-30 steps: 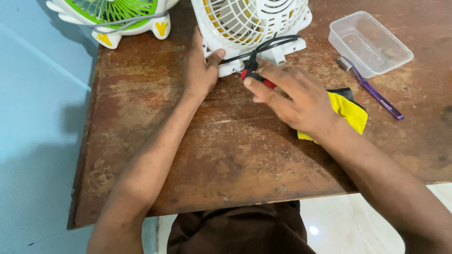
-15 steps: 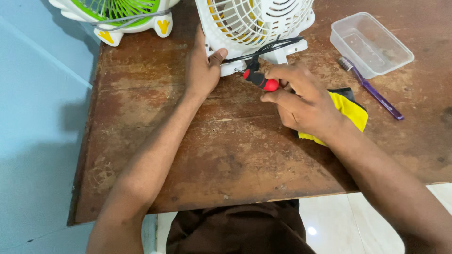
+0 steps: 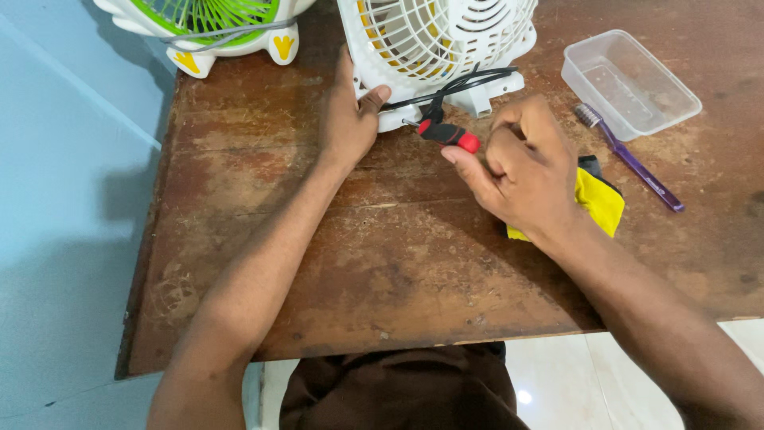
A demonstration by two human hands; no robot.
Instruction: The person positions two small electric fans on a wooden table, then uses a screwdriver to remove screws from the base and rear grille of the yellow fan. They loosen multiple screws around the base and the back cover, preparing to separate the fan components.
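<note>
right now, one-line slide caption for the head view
Left hand steadies white plastic fan; right hand touches red-and-black screwdriver.

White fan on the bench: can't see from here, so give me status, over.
Left hand braces white fan. Right hand loosely at red-handled screwdriver, tip at fan base. Black cord lies over the screwdriver.

A green fan (image 3: 215, 24) stands on the table (image 3: 382, 271) well beyond the left fingers. Right of the right fingers lie a yellow cloth (image 3: 601, 203), a purple toothbrush (image 3: 633, 159) and a clear tub (image 3: 630, 84).
</note>
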